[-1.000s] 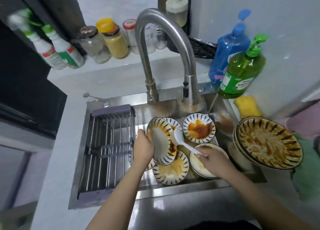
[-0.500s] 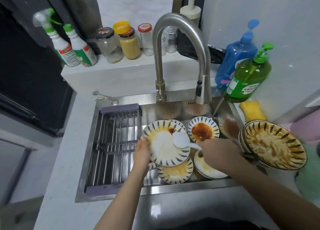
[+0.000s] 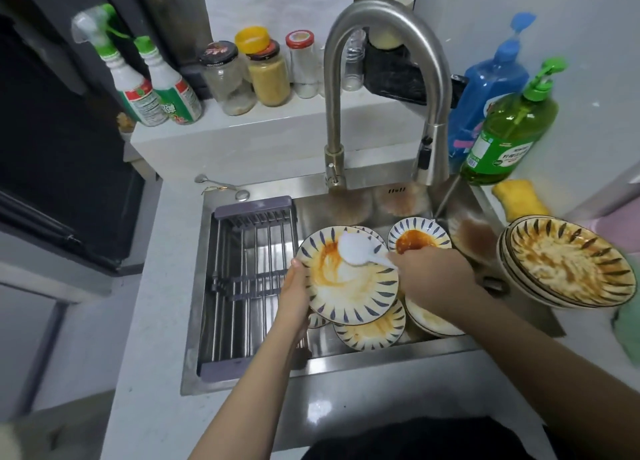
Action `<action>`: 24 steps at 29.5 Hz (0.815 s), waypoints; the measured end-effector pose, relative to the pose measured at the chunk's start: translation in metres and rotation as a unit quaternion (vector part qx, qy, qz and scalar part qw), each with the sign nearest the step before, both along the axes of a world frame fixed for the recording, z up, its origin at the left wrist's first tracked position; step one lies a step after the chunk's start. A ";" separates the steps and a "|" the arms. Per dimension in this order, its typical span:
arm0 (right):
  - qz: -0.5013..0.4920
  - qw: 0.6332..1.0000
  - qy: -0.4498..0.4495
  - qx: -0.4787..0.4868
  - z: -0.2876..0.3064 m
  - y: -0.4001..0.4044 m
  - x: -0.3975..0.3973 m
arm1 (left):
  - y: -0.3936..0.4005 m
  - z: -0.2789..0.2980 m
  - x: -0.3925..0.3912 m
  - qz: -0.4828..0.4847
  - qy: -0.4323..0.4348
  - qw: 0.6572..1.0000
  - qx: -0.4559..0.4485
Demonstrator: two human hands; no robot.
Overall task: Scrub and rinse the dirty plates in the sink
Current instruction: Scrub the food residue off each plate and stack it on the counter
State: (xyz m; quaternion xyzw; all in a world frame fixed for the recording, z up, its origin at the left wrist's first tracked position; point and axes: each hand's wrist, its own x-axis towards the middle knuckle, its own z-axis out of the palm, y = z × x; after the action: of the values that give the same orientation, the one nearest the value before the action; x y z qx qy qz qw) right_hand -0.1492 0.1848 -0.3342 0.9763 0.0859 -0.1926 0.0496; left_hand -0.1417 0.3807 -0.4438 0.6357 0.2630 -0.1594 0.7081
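The left hand (image 3: 294, 291) is gripping the sauce-smeared plate (image 3: 348, 276) by its rim with clamped fingers while the right hand (image 3: 433, 274), fingers closed on the white spoon (image 3: 356, 250), is scraping it, risking a slip onto the stacked plates (image 3: 370, 331) below.

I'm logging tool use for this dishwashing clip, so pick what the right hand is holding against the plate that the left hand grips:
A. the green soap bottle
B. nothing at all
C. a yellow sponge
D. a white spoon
D: the right hand grips the handle of a white spoon, whose bowl lies on the sauce-smeared plate that the left hand holds by its rim.
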 end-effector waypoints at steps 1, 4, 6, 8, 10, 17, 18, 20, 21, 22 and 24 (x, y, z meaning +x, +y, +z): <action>0.015 1.000 -0.010 0.015 -0.001 0.010 -0.004 | 0.001 0.009 0.000 -0.008 -0.003 1.000 -0.004; 0.081 0.995 0.012 0.055 0.004 0.024 -0.021 | 0.009 0.019 0.002 -0.012 -0.003 1.000 -0.001; 0.057 0.996 0.054 0.049 0.013 0.015 -0.025 | 0.019 0.019 0.003 0.004 0.001 1.000 -0.015; 0.005 0.997 0.067 0.034 0.017 0.005 -0.020 | 0.026 0.020 0.004 -0.001 -0.008 1.000 -0.025; -0.015 1.000 0.015 0.004 0.016 0.012 -0.015 | 0.029 0.020 0.002 -0.024 -0.022 0.999 -0.026; 0.057 0.996 0.007 0.063 0.017 0.029 -0.035 | 0.031 0.025 0.004 -0.017 -0.029 0.999 -0.006; 0.039 0.998 0.018 0.056 0.020 0.019 -0.034 | 0.034 0.024 0.007 -0.009 -0.033 0.999 -0.008; -0.009 0.999 0.024 0.029 0.024 0.006 -0.027 | 0.038 0.024 0.009 -0.016 -0.036 0.999 -0.005; -0.026 0.999 0.011 0.021 0.023 0.006 -0.024 | 0.038 0.025 0.009 -0.021 -0.037 0.999 -0.003; -0.030 0.999 -0.012 0.022 0.021 0.010 -0.022 | 0.035 0.026 0.009 -0.024 -0.039 0.999 0.000; -0.009 0.998 -0.038 0.047 0.013 0.026 -0.025 | 0.028 0.027 0.007 -0.041 -0.039 0.998 0.005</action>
State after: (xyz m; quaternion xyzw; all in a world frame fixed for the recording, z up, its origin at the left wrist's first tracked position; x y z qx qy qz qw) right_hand -0.1746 0.2104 -0.3215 0.9849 0.0837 -0.1512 0.0054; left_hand -0.1345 0.4082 -0.4166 0.6552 0.2097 -0.1620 0.7075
